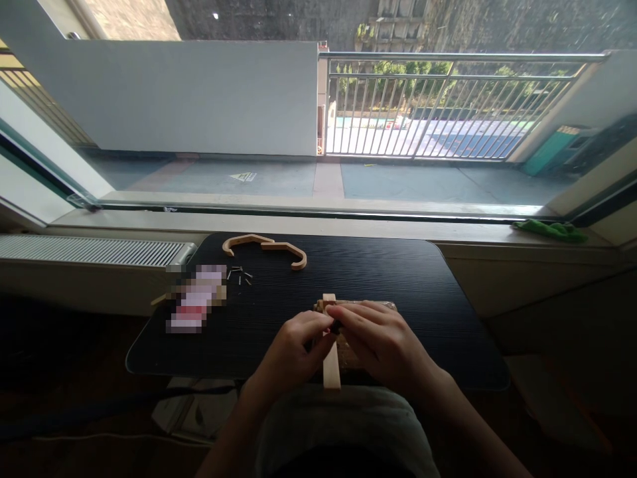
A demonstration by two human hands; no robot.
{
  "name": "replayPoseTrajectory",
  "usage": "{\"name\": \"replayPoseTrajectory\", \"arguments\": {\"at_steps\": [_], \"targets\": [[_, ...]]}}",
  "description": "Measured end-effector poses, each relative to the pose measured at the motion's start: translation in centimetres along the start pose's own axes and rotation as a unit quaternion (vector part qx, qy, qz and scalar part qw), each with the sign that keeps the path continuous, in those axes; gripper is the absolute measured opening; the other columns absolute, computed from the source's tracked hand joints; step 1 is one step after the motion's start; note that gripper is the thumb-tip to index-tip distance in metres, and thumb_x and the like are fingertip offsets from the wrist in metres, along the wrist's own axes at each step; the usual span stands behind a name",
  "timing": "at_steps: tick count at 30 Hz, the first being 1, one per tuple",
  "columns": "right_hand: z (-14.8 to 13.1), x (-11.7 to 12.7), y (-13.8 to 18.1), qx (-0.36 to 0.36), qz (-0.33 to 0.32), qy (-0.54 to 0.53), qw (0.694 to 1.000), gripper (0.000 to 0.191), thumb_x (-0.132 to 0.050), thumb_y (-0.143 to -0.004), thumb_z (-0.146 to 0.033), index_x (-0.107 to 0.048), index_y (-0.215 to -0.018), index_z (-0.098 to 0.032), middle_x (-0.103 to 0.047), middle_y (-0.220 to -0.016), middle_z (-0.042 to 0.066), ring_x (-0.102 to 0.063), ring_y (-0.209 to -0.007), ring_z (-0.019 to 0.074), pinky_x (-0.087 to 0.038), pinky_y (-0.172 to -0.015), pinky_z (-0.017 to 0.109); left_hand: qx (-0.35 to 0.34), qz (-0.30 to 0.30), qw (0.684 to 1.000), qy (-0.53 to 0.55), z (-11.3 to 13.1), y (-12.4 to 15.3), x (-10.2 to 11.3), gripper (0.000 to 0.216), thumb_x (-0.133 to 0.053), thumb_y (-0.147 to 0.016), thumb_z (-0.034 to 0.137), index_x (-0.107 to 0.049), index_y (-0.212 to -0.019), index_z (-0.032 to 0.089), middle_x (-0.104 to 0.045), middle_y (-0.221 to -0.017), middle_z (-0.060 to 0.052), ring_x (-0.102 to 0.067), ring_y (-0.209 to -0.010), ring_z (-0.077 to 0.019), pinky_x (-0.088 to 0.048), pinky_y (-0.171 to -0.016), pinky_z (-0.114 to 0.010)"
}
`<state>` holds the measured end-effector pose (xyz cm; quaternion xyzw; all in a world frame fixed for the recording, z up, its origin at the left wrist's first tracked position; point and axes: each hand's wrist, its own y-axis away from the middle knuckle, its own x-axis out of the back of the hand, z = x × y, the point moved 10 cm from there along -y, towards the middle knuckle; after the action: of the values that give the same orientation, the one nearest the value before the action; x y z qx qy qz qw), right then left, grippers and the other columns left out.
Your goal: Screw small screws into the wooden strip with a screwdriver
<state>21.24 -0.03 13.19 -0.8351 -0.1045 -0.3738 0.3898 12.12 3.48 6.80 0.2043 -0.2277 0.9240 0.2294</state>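
My left hand (296, 345) and my right hand (381, 335) meet near the table's front edge. Their fingertips close around a small dark piece (337, 326), too hidden to name. Beneath them a pale wooden strip (332, 372) points toward me, its far end showing beyond the fingers. The strip lies across a brown block (352, 358), which looks like wood with a shiny surface. My right hand's fingers cover much of the block.
Two curved wooden hooks (249, 239) lie at the back of the black table (398, 265). Several small screws or nails (241, 272) are scattered beside a blurred packet (202, 295) on the left. A radiator (94, 251) and window sill (298, 222) border the table; a green cloth (550, 230) rests on the sill.
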Motion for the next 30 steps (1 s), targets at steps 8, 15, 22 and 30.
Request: {"name": "replayPoseTrajectory", "arguments": {"at_steps": [8,15,22,30], "targets": [[0.2,0.1,0.1,-0.013,-0.001,0.042,0.999,0.031,-0.050,-0.096,-0.015,-0.058,-0.125,-0.019,-0.071,-0.117,0.010,-0.068,-0.099,0.0216,-0.051,-0.079,0.037,-0.017,0.020,1.000,-0.005,0.2,-0.2,0.0,0.014,-0.056,-0.091,0.022,-0.065,-0.081,0.018,-0.067,-0.083,-0.003,-0.063,-0.077,-0.0157,-0.050,-0.074,-0.026],[0.1,0.1,0.2,-0.011,0.000,0.052,0.999,0.031,-0.052,-0.096,-0.016,-0.058,-0.125,-0.020,-0.070,-0.120,0.008,-0.067,-0.097,0.0192,-0.048,-0.076,0.033,-0.045,0.056,0.997,-0.020,0.2,0.2,0.3,0.009,-0.061,-0.091,0.024,-0.066,-0.085,0.018,-0.067,-0.081,-0.002,-0.062,-0.076,-0.0152,-0.048,-0.070,-0.025],[0.0,-0.2,0.0,-0.010,0.003,0.047,0.999,0.037,-0.054,-0.095,-0.018,-0.055,-0.132,-0.024,-0.071,-0.118,0.006,-0.066,-0.090,0.0193,-0.048,-0.074,0.035,-0.054,0.136,0.989,-0.027,-0.1,0.9,1.0,0.020,-0.064,-0.089,0.035,-0.065,-0.082,0.017,-0.063,-0.070,0.000,-0.058,-0.063,-0.0129,-0.046,-0.060,-0.023],[1.2,-0.8,0.6,-0.074,0.011,-0.102,0.992,0.050,-0.042,-0.097,-0.011,-0.044,-0.144,-0.026,-0.062,-0.129,0.009,-0.060,-0.114,0.0209,-0.051,-0.094,0.038,-0.074,0.144,0.985,-0.057,0.7,0.7,0.8,0.016,-0.058,-0.093,0.029,-0.067,-0.084,0.018,-0.066,-0.070,-0.001,-0.059,-0.064,-0.0136,-0.046,-0.061,-0.024]]}}
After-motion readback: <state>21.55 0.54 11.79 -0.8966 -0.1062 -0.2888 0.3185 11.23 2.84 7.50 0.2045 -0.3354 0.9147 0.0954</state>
